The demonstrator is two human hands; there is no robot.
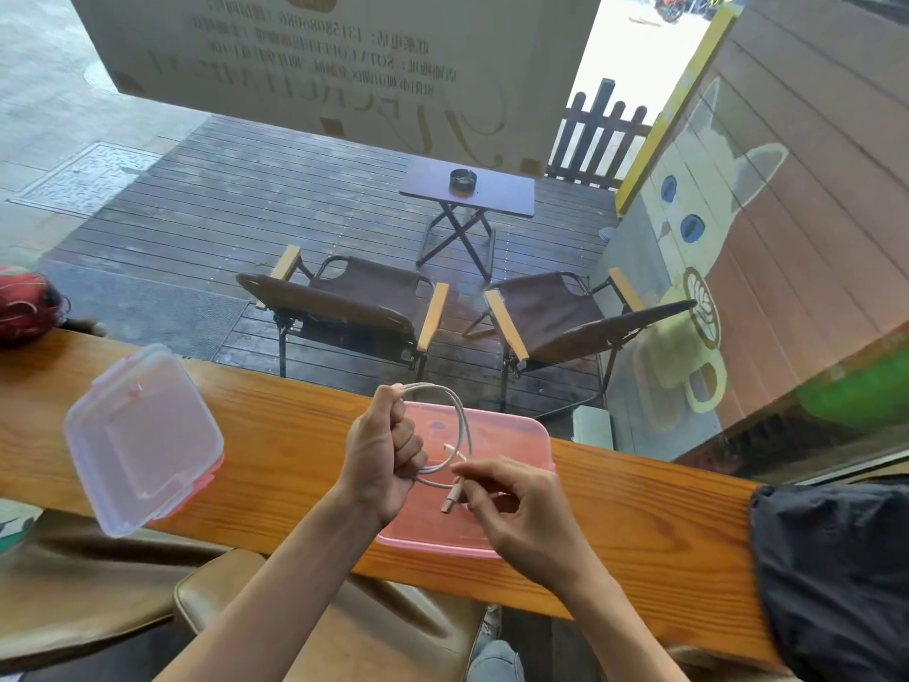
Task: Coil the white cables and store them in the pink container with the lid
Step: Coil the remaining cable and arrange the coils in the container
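Near the bottom centre of the frame the left hand point(381, 455) is clenched into a fist around a white cable point(460, 411), which rises out of the top of the fist, arcs to the right in a loop and comes back down toward the fist. The right hand point(511, 509), just right of it, pinches the cable's loose end with thumb and fingertips; the pale connector plugs point(451, 497) hang between the two hands. Both hands and the loop sit above the open pink container point(521, 435), which rests on the long wooden table point(275, 435) running across the lower part of the frame. The hands hide most of the container's inside, so what lies in it cannot be told.

At lower left of the frame the clear lid point(140, 435) with pink clips lies on the table, tilted and overhanging the near edge, well apart from the container. A dark bag point(831, 573) sits on the table at lower right, and a red object point(27, 305) at the far left end. Beyond the table, through glass, two brown folding chairs point(344, 307) and a small folding side table point(467, 192) stand on dark decking.
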